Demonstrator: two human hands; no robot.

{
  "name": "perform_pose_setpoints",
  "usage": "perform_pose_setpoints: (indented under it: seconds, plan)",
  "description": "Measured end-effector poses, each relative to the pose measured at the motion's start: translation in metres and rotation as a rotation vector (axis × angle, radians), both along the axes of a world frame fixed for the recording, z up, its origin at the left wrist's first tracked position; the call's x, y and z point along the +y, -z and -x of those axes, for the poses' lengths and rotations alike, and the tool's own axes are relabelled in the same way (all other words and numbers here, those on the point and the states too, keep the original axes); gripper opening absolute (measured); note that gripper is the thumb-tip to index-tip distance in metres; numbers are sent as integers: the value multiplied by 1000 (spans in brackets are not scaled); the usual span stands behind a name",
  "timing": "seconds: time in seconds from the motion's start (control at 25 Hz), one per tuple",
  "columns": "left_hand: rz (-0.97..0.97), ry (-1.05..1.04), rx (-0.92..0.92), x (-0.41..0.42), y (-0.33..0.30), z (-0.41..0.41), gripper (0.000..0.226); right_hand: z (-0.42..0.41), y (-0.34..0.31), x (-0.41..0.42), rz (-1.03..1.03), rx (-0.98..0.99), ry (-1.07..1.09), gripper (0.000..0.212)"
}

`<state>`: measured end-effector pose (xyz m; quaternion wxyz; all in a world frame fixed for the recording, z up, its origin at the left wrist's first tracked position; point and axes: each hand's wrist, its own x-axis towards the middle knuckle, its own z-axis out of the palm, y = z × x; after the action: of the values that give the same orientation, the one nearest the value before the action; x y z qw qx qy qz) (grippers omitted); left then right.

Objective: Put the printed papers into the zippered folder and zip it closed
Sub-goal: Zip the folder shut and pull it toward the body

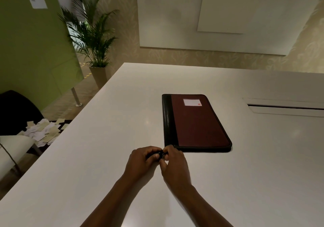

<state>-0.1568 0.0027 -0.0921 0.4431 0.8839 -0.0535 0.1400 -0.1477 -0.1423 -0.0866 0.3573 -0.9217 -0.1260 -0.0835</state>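
Observation:
A maroon zippered folder (198, 124) with a black spine and a white label lies flat and closed on the white table (105, 156). Both hands meet at its near left corner. My left hand (142, 160) has its fingers curled around a small dark piece there, apparently the zipper end. My right hand (173, 163) pinches a small metallic zipper pull (163, 155) between thumb and fingertips. No printed papers show on the table; whether any are inside the folder is hidden.
A slot with a recessed cover (285, 107) is set into the table at the right. Left of the table stand a dark chair (15, 111), a white seat, scattered paper slips (43, 132) and a potted palm (93, 39).

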Motion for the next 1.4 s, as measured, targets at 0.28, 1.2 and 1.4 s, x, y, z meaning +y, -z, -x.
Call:
perform_pose_setpoints:
  seconds: [0.28,1.2,1.4]
  plan:
    - [-33,-46,21,-3,0,-5,16,-2,0,5,-13,-20,26,8]
    - [-280,-260,-4,-7,0,-15,12,-47,-5,-92,118,-56,225,22]
    - [-347,-314,-2,-9,4,-14,14,-52,-5,-125,69,-67,231,23]
